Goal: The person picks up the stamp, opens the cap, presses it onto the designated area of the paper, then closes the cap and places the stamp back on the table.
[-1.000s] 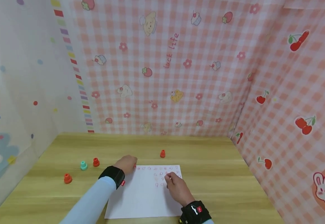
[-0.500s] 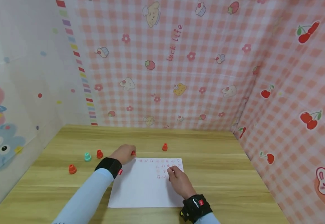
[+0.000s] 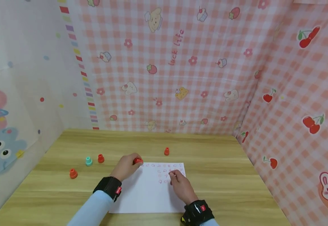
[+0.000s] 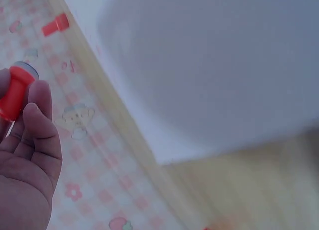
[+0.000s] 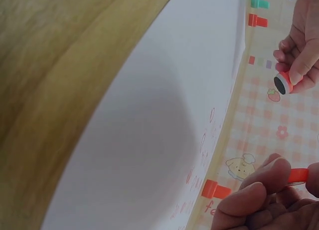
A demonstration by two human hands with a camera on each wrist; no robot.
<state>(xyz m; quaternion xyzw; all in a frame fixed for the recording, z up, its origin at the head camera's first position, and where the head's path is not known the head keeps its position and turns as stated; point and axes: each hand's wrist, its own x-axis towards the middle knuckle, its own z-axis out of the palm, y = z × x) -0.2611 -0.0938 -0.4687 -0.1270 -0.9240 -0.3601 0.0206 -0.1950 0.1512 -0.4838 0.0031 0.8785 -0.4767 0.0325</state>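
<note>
In the head view my left hand [image 3: 126,166] pinches a red stamp [image 3: 137,160] above the paper's far-left corner. The right wrist view shows the stamp's dark round face [image 5: 280,85], uncovered and tilted. My right hand [image 3: 182,187] is over the right part of the white paper [image 3: 141,197]. Between its thumb and fingers it pinches a short orange-red piece [image 5: 299,175] that looks like a stamp cap, mostly hidden by the fingers. Rows of small red stamped marks [image 3: 164,171] run along the paper's far edge and down its right side.
A red stamp [image 3: 167,151] stands behind the paper. To the left, a teal stamp [image 3: 88,161], a red stamp [image 3: 100,158] and an orange-red stamp [image 3: 73,173] stand on the wooden table [image 3: 231,185]. Patterned cloth [image 3: 164,78] walls the back and sides.
My left hand has lifted from the paper's far-left corner and shifted slightly right, turning the red stamp sideways. My right hand keeps its hold and stays nearly in place. The head view has shifted slightly.
</note>
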